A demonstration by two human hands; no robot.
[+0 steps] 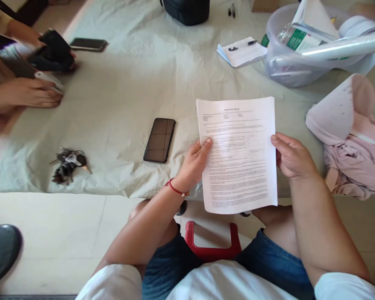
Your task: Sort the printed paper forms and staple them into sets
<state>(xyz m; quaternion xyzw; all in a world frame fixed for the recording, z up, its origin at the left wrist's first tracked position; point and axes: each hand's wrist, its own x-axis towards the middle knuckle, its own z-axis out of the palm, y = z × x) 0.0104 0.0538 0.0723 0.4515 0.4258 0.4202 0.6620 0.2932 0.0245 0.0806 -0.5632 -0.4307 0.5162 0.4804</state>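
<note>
A printed sheet of paper [237, 166], dense with small text, is held upright-facing in front of me at the table's near edge. My left hand [195, 162] pinches its left side, thumb on top and the other fingers behind. On the right side my right hand [292, 154] grips the edge between thumb and fingers. Whether there is more than one sheet I cannot tell. A dark smartphone [159, 140] lies on the table just left of my left hand.
On the cloth-covered table [118, 104] are keys [69, 164], a second phone [88, 44], a notepad [245, 54], a black case [187, 10], a filled plastic tub [287, 71] and pink cloth [356, 162]. Another person's hands [34, 91] rest at left. A red stool [212, 252] is below me.
</note>
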